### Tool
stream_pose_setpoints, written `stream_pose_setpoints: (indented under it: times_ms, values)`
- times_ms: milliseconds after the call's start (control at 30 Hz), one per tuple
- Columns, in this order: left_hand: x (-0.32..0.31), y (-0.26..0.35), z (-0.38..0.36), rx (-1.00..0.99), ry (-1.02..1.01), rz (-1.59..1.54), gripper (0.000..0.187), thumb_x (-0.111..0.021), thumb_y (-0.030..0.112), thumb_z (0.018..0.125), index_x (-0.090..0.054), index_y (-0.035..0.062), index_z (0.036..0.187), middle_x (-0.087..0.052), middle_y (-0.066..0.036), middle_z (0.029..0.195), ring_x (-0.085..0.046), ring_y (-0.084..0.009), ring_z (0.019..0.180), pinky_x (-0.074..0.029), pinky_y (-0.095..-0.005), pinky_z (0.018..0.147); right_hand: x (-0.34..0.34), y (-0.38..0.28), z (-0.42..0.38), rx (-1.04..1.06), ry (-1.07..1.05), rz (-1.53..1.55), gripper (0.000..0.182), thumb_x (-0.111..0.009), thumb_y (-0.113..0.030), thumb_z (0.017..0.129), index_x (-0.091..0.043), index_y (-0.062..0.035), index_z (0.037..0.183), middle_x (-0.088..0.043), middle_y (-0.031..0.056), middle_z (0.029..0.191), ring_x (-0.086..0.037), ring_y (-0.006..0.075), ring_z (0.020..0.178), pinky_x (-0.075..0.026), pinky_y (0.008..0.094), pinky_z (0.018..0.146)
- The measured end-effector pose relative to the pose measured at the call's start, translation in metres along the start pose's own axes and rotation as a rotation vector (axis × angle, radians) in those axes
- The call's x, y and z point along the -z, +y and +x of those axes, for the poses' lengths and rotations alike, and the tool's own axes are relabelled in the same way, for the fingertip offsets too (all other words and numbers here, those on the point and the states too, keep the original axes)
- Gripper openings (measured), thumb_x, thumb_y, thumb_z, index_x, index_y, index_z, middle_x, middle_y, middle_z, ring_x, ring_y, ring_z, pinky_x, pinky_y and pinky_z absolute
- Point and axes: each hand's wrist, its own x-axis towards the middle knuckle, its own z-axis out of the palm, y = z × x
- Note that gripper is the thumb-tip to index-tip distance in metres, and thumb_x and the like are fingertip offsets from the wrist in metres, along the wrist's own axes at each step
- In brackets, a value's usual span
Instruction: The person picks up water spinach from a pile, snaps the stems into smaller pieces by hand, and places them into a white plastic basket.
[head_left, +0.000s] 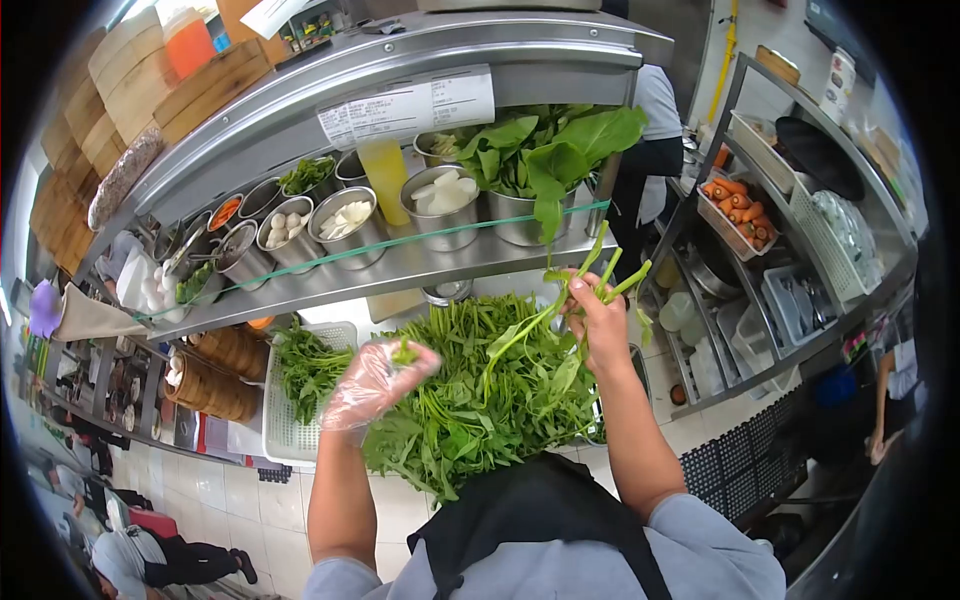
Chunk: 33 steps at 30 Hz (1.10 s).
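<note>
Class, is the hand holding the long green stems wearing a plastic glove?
No, the right hand gripping the stems is bare; only the left hand is gloved.

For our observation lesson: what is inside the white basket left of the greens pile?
The basket holds leafy greens. Bare mesh shows at its near end; anything beneath the greens is covered. The left hand hides part of its right rim.

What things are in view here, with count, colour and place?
Leafy greens: one pile, green, centre
Basket: one, white, left of pile
Pots: several, silver, shelf
Tall container: one, yellow, among pots
Papers: some, white, shelf edge
Steamers: several, brown, left side
Carrots: several, orange, right rack
Pan: one, black, right rack
Other people: several, dark and grey clothes, background
Left hand: one, clear glove, by pile, holding green scrap
Right hand: one, bare, above pile, holding green stems
</note>
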Motion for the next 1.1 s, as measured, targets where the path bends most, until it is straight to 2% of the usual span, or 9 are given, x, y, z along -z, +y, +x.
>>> stream_pose_setpoints:
  times_ms: [200, 400, 700, 800, 867, 933, 1000, 1067, 1100]
  values:
    - [-0.071, 0.039, 0.022, -0.126, 0.048, 0.4, 0.041, -0.069, 0.039, 0.097, -0.073, -0.001, 0.103, -0.073, -0.018, 0.087, -0.067, -0.0287, 0.07, -0.055, -0.0391, 0.074, -0.007, 0.009, -0.011, -0.055, -0.196, 0.121, 0.024, -0.064, -0.023, 0.098, -0.071, -0.0042, 0.111, -0.062, 0.0005, 0.087, -0.057, 0.005, 0.07, -0.03, 0.0193, 0.044]
    - [-0.077, 0.033, 0.032, -0.353, 0.039, 0.585, 0.04, -0.065, 0.039, 0.096, -0.071, -0.0007, 0.099, -0.069, -0.025, 0.085, -0.067, -0.0438, 0.083, -0.053, -0.0501, 0.075, -0.001, 0.019, -0.015, -0.012, -0.583, -0.023, 0.043, -0.065, -0.029, 0.095, -0.06, -0.0047, 0.13, -0.068, 0.0127, 0.125, -0.061, 0.0236, 0.12, -0.05, 0.0436, 0.097]
    - [-0.069, 0.049, 0.033, -0.184, -0.179, 0.686, 0.049, -0.069, 0.048, 0.093, -0.071, -0.001, 0.092, -0.066, -0.023, 0.079, -0.065, -0.0419, 0.081, -0.051, -0.0478, 0.074, 0.006, 0.016, -0.019, -0.046, -0.539, -0.543, 0.04, -0.061, -0.04, 0.104, -0.071, -0.0036, 0.114, -0.072, 0.0066, 0.102, -0.066, 0.0131, 0.081, -0.054, 0.0331, 0.076]
    - [-0.064, 0.049, 0.034, -0.168, -0.183, 0.665, 0.052, -0.069, 0.05, 0.092, -0.072, -0.0018, 0.097, -0.067, -0.024, 0.082, -0.066, -0.0418, 0.083, -0.052, -0.0466, 0.077, 0.022, 0.039, -0.009, 0.157, -0.454, -0.516, 0.042, -0.059, -0.044, 0.105, -0.073, -0.0052, 0.11, -0.069, 0.0046, 0.094, -0.06, 0.011, 0.069, -0.051, 0.033, 0.066]
    - [-0.061, 0.051, 0.037, -0.095, -0.215, 0.639, 0.053, -0.069, 0.051, 0.092, -0.073, -0.0022, 0.099, -0.069, -0.025, 0.085, -0.067, -0.0415, 0.085, -0.053, -0.0457, 0.079, 0.022, 0.006, -0.017, -0.262, -0.318, -0.217, 0.038, -0.059, -0.045, 0.104, -0.071, -0.0083, 0.101, -0.05, -0.0036, 0.068, -0.043, 0.0064, 0.055, -0.034, 0.0255, 0.049]
    - [-0.057, 0.052, 0.04, -0.034, -0.26, 0.598, 0.057, -0.069, 0.051, 0.092, -0.072, -0.0042, 0.106, -0.071, -0.027, 0.091, -0.069, -0.041, 0.091, -0.054, -0.0438, 0.083, 0.018, 0.009, -0.016, -0.183, -0.24, -0.105, 0.036, -0.061, -0.043, 0.104, -0.067, -0.0082, 0.096, -0.049, -0.0038, 0.065, -0.042, 0.0056, 0.053, -0.033, 0.0246, 0.046]
    - [-0.057, 0.046, 0.043, -0.289, -0.268, 0.393, 0.036, -0.071, 0.039, 0.095, -0.07, 0.0032, 0.1, -0.059, -0.009, 0.064, -0.055, -0.0198, 0.064, -0.047, -0.0371, 0.063, 0.015, 0.004, -0.016, -0.214, -0.279, -0.03, 0.04, -0.064, -0.048, 0.101, -0.063, -0.0102, 0.089, -0.049, -0.0028, 0.07, -0.045, 0.0065, 0.057, -0.034, 0.0231, 0.048]
    - [-0.062, 0.053, 0.046, 0.083, -0.387, -0.1, 0.03, -0.07, 0.032, 0.096, -0.07, 0.0038, 0.105, -0.057, -0.001, 0.065, -0.051, -0.0108, 0.064, -0.044, -0.0323, 0.06, 0.009, 0.008, -0.016, -0.196, -0.323, 0.004, 0.038, -0.065, -0.045, 0.101, -0.061, -0.0093, 0.09, -0.052, -0.0022, 0.074, -0.047, 0.0067, 0.058, -0.035, 0.023, 0.048]
    - [-0.066, 0.053, 0.05, -0.073, -0.301, 0.023, 0.026, -0.07, 0.029, 0.096, -0.07, 0.0041, 0.104, -0.055, 0.001, 0.065, -0.049, -0.0092, 0.063, -0.043, -0.0306, 0.059, 0.003, 0.01, -0.018, -0.17, -0.317, 0.003, 0.035, -0.063, -0.042, 0.103, -0.061, -0.0092, 0.091, -0.051, -0.0031, 0.073, -0.045, 0.0061, 0.056, -0.034, 0.0231, 0.048]
